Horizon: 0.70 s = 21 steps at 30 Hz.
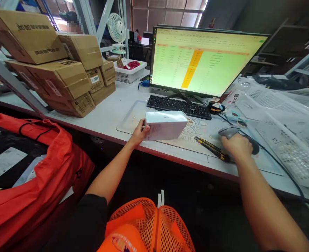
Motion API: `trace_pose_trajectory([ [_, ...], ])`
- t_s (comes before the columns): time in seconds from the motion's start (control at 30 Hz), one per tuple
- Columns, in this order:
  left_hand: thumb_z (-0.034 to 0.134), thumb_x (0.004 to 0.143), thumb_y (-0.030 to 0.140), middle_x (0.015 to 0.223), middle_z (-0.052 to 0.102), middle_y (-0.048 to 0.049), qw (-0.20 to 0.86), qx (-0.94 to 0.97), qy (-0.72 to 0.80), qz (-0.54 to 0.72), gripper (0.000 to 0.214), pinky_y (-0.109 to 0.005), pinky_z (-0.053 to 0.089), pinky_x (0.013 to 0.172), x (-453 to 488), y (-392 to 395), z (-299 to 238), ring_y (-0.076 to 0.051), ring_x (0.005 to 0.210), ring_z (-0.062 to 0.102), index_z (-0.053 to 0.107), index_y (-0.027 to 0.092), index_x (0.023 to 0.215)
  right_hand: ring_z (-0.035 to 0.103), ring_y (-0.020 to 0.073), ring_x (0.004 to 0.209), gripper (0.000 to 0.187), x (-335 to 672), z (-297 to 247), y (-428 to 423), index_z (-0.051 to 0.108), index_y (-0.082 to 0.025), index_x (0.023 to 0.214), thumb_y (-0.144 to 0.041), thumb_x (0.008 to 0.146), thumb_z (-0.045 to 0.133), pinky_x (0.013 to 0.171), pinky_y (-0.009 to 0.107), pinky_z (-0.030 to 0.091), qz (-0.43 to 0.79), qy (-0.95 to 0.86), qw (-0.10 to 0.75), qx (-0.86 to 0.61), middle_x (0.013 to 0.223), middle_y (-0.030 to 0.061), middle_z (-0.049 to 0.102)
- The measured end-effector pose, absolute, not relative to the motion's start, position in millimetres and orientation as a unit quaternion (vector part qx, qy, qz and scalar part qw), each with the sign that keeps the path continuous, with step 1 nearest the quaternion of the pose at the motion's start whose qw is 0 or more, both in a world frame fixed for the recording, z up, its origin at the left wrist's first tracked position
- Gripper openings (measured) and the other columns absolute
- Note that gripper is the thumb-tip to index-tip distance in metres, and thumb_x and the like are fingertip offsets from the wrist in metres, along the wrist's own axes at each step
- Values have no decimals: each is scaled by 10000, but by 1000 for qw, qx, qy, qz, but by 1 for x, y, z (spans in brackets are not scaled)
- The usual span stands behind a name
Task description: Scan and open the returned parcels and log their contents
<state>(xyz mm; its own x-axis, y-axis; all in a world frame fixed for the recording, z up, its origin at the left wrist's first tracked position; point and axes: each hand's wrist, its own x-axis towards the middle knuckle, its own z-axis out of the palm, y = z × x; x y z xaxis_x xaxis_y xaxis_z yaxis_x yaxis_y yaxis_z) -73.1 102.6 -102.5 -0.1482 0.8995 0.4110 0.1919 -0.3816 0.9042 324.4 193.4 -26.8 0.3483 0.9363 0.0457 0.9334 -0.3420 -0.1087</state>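
Observation:
A pale white box stands near the desk's front edge, its glossy top catching the light. My left hand grips its left end, the thumb on the near face. On the right, my right hand is closed around a grey handheld barcode scanner, whose head points left over the desk mat. Just left of that hand lie yellow-and-black utility knives. Behind the box sit a black keyboard and a lit monitor showing a spreadsheet.
Cardboard boxes are stacked at the left of the desk. A red bag with packages is at lower left. White plastic baskets crowd the right side. A white basket and a fan stand behind.

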Motion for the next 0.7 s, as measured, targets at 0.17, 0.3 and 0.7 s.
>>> trace_pose_trajectory([
  [0.17,358,874,908,1284,667,-135,319,573,449,607,857,-413,446,1075,-77,107,-106,-315,1266,577,606,175,1241,706,364,834,450,317,2,114,701,-205,996,-618,835,627,695,440,522,-50,-777,110,-618,864,165,736],
  [0.3,339,929,853,1315,665,-134,325,557,449,618,802,-415,431,1104,-77,107,-108,-305,1310,562,626,182,1262,728,257,824,388,275,-3,45,652,-234,1203,-292,819,651,684,352,547,-11,-933,153,-326,990,72,768],
  [0.7,512,935,734,1206,665,-102,181,430,399,789,539,-459,468,1083,-59,68,-67,-272,1214,601,670,243,1092,736,280,891,380,273,-23,92,658,-222,1180,-368,829,661,712,336,525,-32,-876,147,-459,1027,91,776],
])
